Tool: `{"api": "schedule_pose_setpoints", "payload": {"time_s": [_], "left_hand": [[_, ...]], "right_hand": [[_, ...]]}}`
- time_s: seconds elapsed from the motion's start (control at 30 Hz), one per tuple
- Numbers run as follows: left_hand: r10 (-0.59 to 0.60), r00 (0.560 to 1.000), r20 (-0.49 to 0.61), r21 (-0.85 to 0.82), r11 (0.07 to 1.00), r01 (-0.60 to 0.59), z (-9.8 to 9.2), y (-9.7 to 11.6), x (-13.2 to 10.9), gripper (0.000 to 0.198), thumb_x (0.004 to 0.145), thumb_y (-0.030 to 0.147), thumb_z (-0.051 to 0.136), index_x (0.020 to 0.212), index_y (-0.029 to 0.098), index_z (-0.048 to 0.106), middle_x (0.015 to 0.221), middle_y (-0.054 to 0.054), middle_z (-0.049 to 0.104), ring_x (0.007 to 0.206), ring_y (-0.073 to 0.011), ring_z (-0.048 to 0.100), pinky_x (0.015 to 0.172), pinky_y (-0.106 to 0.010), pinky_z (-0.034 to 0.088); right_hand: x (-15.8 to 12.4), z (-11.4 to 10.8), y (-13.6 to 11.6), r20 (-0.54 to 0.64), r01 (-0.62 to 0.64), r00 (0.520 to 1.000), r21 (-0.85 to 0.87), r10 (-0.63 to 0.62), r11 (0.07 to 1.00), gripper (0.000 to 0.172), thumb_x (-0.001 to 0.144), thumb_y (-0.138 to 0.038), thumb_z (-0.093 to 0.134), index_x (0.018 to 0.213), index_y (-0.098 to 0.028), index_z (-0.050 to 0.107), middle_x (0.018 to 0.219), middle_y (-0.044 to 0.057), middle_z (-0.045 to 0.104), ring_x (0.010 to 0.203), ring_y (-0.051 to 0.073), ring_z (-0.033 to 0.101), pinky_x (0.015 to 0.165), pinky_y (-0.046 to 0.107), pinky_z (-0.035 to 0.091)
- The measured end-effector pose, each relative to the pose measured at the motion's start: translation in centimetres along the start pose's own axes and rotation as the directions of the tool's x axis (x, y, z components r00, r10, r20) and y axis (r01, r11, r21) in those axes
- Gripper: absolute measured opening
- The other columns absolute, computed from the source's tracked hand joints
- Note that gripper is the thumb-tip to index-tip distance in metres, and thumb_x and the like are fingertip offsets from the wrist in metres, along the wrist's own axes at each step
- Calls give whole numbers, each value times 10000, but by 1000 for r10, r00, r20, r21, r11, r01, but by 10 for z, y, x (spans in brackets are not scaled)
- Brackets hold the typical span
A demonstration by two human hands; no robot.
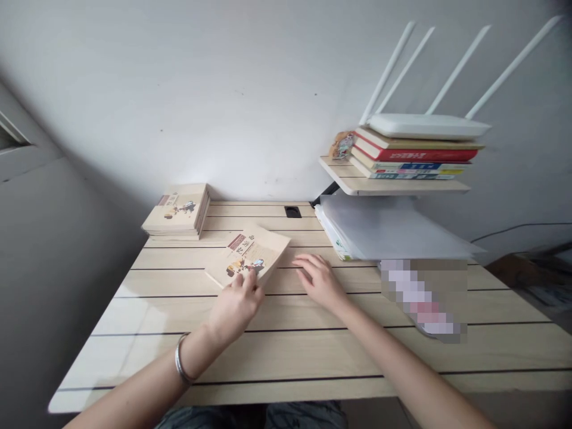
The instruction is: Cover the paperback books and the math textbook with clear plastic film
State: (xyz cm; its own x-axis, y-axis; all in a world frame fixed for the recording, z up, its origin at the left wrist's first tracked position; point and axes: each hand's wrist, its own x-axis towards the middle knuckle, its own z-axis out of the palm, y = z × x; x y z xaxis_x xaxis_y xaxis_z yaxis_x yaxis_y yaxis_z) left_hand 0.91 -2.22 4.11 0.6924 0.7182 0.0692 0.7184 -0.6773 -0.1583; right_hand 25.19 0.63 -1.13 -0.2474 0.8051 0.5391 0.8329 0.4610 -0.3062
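Note:
A cream paperback book (243,247) with a cartoon picture and dark lettering on its cover lies at an angle at the middle of the desk. My left hand (236,304), a silver bangle on its wrist, grips the book by its near edge, fingers curled over the cover; the grip's underside is hidden. Just right of the book, my right hand (319,280) is held low with fingers apart and nothing in it. Toward the back left stands a neat stack of similar cream books (179,208).
A small raised shelf (357,182) at the right carries several books (415,156) under a white router (429,126) with upright antennas. Papers in a clear plastic sheet (384,226) jut out below it. A blurred-out item (420,298) lies nearer. A black socket (292,212) sits at the slatted desk's (313,351) back.

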Motion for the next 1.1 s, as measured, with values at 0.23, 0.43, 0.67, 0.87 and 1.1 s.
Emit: {"api": "schedule_pose_setpoints", "payload": {"time_s": [0.23,0.43,0.67,0.87,1.1], "left_hand": [[-219,928,-302,-288,949,130,-13,-30,4,223,794,58,437,845,147,635,1113,-123,611,796,-180,644,695,-305,538],[-584,795,-166,-636,679,366,-53,-94,15,155,715,180,500,745,167,651,641,9,595,598,-133,562,582,-239,469],[-677,722,-141,-419,702,576,-50,-152,9,249,805,206,405,839,86,620,736,1,580,734,-147,568,702,-297,468],[-601,750,-276,-250,799,547,-27,-126,9,252,823,96,390,881,99,635,1209,-120,548,1161,-313,461,965,-570,325],[-9,970,-244,-232,972,-49,39,-19,11,346,867,115,419,1183,123,559,1351,-167,494,1254,-251,467,1005,-427,422]], "right_hand": [[-7,1,-46,177,243,950,96,-257,965,294,884,-213,493,1149,-224,620,1200,79,633,1190,254,510,986,490,401],[-10,11,-60,306,240,914,118,-265,964,326,897,-295,501,1202,-227,589,1254,82,599,1204,239,504,992,473,392],[-8,7,-63,342,216,910,90,-234,972,321,895,-296,507,1197,-221,590,1273,93,591,1220,248,493,991,482,369],[-7,10,-63,327,230,913,76,-243,970,306,897,-293,511,1186,-238,595,1262,86,601,1204,240,513,977,465,381],[-4,13,-53,229,152,949,266,-215,952,231,901,-237,495,1063,-240,658,1116,61,671,1070,203,596,923,396,458]]}}
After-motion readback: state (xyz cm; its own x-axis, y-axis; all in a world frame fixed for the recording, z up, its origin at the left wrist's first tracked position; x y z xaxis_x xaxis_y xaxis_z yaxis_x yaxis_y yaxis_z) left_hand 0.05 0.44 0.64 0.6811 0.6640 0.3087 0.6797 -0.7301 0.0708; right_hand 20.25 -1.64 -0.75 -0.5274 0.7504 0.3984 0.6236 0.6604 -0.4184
